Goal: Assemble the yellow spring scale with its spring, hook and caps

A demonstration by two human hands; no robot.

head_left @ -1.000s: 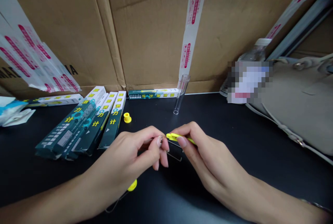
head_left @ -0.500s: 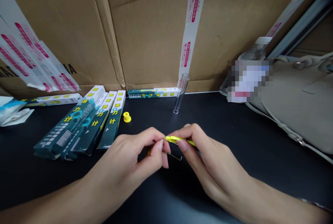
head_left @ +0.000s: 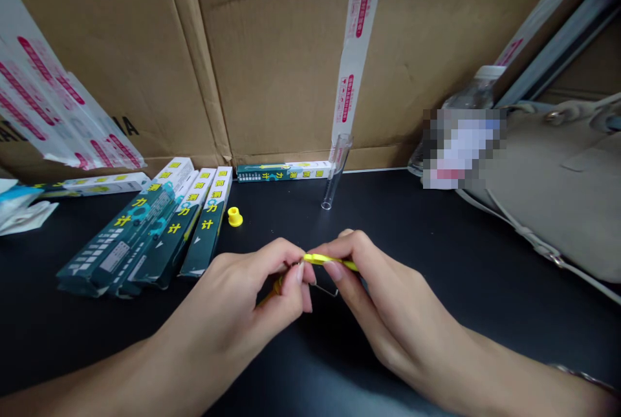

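Note:
My right hand [head_left: 376, 281] pinches a slim yellow plastic piece [head_left: 317, 259] between thumb and forefinger. The piece's left end touches the fingertips of my left hand [head_left: 272, 281], which are closed too. From below those left fingers a thin bent metal wire hook [head_left: 330, 289] sticks out to the right. Part of a darker yellow piece [head_left: 276, 286] shows inside the left grip, mostly covered by the fingers. Beyond the hands, a clear plastic tube [head_left: 331, 184] stands upright, and a yellow flanged cap [head_left: 235, 216] sits to its left.
Several dark green and white spring-scale boxes [head_left: 129, 236] lie at the left. Another such box [head_left: 284, 172] rests against the big cardboard carton [head_left: 276, 68] at the back. White crumpled packaging [head_left: 24, 210] is far left. A plastic bottle [head_left: 468, 97] and a grey bag [head_left: 557, 191] stand right.
The yellow piece in my right hand has shifted slightly left against the left fingertips and turned a little. The view has moved slightly; both hands keep their grip.

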